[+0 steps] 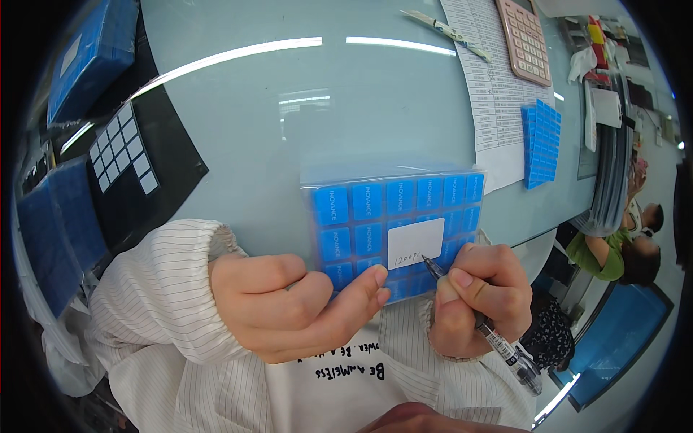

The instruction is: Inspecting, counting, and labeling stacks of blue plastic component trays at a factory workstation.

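A clear plastic bag of blue label sheets [368, 207] is tilted up in front of me, over the near edge of the table. My left hand [289, 299] grips its lower left edge, with one finger stretched along the front. Stuck on the bag is a white label [415, 242] with some handwriting on it. In my right hand [487, 292] a clear-barrelled pen [509, 357] is pinched, its tip touching the label at the end of the writing. That hand rests by the bag's lower right corner.
On the glass-topped table [238, 108] lie a printed paper sheet [498, 123], a pink calculator [525, 40], a second pen [451, 32] and loose blue label sheets [541, 144]. Left are wrapped blue packs [94, 61] and a sheet of white labels [123, 148]. Other people [613, 249] sit at far right.
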Motion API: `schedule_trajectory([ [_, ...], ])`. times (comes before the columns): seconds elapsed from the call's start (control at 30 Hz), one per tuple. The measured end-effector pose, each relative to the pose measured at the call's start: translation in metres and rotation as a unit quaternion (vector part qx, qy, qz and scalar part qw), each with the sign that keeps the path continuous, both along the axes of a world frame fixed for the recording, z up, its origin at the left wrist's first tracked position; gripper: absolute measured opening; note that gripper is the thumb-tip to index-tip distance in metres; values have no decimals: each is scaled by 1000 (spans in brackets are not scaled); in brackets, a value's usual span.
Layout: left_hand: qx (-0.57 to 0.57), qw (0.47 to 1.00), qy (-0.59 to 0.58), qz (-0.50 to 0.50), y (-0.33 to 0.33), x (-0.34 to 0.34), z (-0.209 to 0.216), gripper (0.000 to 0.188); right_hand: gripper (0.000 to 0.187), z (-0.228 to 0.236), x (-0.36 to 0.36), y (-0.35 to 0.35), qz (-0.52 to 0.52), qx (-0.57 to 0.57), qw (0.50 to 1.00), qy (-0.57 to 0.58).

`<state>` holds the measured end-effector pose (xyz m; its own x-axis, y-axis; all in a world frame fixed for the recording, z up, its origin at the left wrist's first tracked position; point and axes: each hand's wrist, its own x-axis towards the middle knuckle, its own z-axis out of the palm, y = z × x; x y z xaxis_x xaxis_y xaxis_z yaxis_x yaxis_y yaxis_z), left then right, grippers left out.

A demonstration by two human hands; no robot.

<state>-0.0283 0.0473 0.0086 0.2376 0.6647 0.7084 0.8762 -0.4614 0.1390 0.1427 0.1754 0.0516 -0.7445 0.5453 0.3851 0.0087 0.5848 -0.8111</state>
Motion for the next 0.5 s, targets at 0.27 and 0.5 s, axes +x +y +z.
schedule_trajectory([
  [0.27, -19, 1000, 15, -3, -4, -2, 1, 18, 23, -1, 2, 0, 2, 26, 1000, -5],
  [0.5, -21, 999, 25, -16, -3, -4, -3, 18, 28, 3, 12, 5, 21, -66, 994, 79],
])
